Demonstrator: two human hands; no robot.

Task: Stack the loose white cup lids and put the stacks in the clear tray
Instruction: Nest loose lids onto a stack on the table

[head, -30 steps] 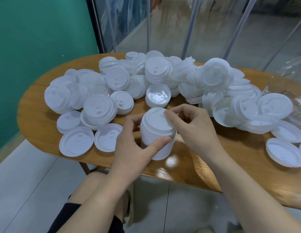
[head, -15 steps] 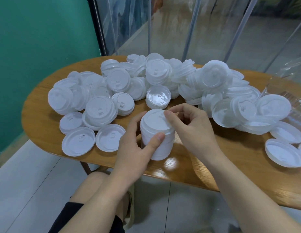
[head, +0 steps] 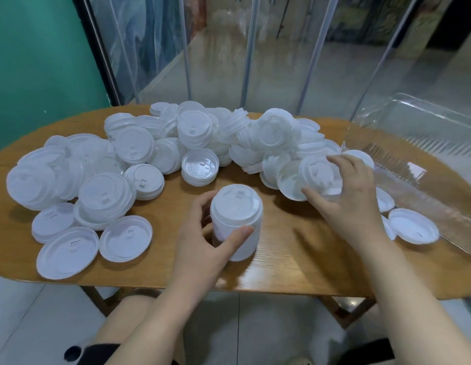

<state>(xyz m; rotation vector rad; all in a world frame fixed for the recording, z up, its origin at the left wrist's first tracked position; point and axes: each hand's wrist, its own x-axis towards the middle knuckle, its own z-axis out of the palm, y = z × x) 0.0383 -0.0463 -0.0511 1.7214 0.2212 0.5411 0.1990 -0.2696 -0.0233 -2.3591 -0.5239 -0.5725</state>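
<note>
Stack of lids (head: 235, 222): upright on the table (head: 295, 262), near its front edge, gripped in your left hand (head: 202, 241), thumb across the front, fingers curled behind. Right hand (head: 342, 196): at 2 o'clock from the stack, fingers spread and bent over loose lids (head: 316, 175); firm hold or not, you cannot tell. Pile of lids (head: 192, 135): spans 9 to 1 o'clock. Clear tray (head: 424, 159): at 3 o'clock, running along the right edge. Bare wood lies between stack and right hand. No readable writing.
</note>
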